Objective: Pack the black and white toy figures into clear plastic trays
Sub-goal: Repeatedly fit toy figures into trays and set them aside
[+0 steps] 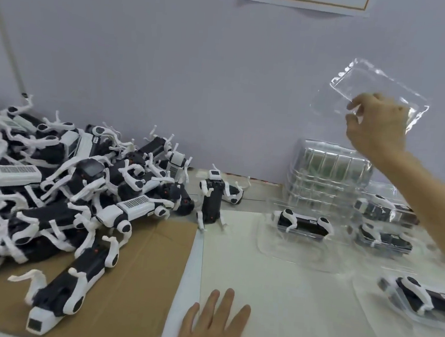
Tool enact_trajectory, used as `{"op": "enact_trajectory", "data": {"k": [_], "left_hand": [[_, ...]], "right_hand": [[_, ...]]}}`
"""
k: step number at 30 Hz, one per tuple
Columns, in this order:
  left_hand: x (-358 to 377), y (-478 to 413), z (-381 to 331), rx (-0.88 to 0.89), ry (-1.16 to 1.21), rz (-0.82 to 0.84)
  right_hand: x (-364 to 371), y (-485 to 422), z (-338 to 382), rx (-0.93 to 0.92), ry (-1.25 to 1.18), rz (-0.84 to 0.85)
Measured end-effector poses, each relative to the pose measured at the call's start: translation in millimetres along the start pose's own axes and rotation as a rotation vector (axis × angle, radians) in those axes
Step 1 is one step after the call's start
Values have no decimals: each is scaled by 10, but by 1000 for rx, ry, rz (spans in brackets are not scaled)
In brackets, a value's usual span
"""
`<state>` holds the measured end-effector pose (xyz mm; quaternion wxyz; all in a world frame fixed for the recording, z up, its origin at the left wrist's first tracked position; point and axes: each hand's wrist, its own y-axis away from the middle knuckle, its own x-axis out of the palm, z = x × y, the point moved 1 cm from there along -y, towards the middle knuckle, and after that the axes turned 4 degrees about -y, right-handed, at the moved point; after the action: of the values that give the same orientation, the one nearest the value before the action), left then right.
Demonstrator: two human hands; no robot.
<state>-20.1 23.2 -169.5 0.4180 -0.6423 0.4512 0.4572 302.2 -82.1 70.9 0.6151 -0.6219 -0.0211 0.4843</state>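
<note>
Lower the clear tray (375, 84), pinched in the right hand (377, 124) above the tray stack (325, 173), level onto the bench (286, 284) beside the flat, spread-fingered left hand (215, 327), with the toy robot dogs (48, 191) heaped to its left.

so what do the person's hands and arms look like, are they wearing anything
Both are bare. The right hand has no glove, and the right forearm shows no sleeve, watch or band. The left hand is ungloved too, no ring visible; the frame cuts it off near the wrist, so that arm is unseen.
</note>
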Motion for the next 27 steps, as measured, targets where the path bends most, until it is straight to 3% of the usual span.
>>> {"op": "enact_trajectory", "data": {"k": [1,4,6,8,11,13,14,16,19,21,23,27], "left_hand": [[-17,10,-7,-17,50,-10],[-83,-5,80,-71,224,-62],[-157,27,45,-161,709,-145],[-272,61,81,-298,882,-311],[-277,27,255,-470,1256,-455],[-320,63,279,-437,1407,-471],[-324,73,259,-390,1430,-433],[-324,69,214,-361,1387,-338],[-326,34,157,-341,1347,-307],[-313,42,156,-309,1327,-276],[-300,67,147,-277,1294,-239],[-248,86,125,-226,1214,-258]], "right_hand": [[-98,131,138,-73,-83,-36],[-376,729,469,-305,-256,85],[-574,1265,604,-425,-282,188],[-744,1795,687,-497,-308,319],[-823,2376,741,-512,-286,778],[-810,2551,753,-483,-278,1148],[-823,2554,750,-457,-299,1250],[-856,2424,754,-369,-398,1212],[-861,2092,809,-177,-614,852],[-712,1868,863,-100,-712,700],[-436,1678,942,-21,-757,678],[264,1455,1125,141,-777,821]]}}
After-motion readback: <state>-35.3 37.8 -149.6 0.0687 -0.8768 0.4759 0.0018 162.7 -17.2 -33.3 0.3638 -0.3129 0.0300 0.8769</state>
